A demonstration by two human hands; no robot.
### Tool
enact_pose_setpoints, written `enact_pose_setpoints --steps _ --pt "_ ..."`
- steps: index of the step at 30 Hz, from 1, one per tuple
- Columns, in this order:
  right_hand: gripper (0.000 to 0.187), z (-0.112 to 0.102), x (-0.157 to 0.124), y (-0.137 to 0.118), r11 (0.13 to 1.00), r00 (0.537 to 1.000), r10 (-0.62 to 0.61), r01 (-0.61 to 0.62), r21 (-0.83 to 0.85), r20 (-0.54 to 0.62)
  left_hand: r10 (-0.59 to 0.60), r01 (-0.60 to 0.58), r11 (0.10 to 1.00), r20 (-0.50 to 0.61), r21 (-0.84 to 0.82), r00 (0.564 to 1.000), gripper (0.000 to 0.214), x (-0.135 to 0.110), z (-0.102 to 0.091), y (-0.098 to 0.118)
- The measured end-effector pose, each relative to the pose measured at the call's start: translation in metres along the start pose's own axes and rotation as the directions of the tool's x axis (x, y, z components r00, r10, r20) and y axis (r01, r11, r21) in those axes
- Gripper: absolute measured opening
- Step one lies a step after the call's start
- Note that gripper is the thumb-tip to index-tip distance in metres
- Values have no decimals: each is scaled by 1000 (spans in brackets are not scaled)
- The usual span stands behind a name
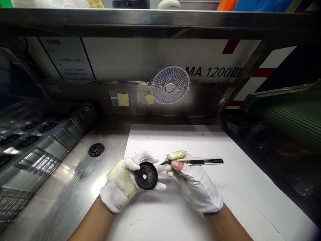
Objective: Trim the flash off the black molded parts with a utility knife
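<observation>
Cradling a black flanged disc [146,175], central hole, smaller holes around

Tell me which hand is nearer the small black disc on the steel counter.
Left. The left hand is just right of the disc; the right hand lies farther right, beyond the left.

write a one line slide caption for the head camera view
White-gloved left hand holds a round black plastic part, white-gloved right hand a slim white snap-off utility knife, above white paper.
</observation>
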State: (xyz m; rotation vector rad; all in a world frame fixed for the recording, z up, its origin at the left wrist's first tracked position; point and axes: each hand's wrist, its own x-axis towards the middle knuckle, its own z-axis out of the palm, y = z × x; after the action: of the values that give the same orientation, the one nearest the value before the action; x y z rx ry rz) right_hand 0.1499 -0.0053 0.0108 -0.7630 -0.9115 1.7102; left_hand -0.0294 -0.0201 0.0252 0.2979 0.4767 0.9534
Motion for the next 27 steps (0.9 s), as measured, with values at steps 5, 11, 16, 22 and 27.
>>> enact_pose_setpoints --steps 5,11,16,22,27 --pt "16 3 1 0 999 999 -34 34 8 40 163 -123 971 -188 204 969 25 8 -2 -2" --pt "18 2 2 6 995 998 -47 50 -84 38 20 5 989 -166 151 986 43 8 -8 3" --pt "17 1 2 12 992 996 -39 47 -114 75 42 -28 966 -47 258 998 36 3 -5 -2" --pt "20 4 2 26 987 999 -29 32 -159 22 57 -12 928 -110 372 992 46 9 -3 -12" --pt "16 12 0 33 981 995 -96 95 -170 2 129 -78 929 -118 363 985 49 12 -9 -20"
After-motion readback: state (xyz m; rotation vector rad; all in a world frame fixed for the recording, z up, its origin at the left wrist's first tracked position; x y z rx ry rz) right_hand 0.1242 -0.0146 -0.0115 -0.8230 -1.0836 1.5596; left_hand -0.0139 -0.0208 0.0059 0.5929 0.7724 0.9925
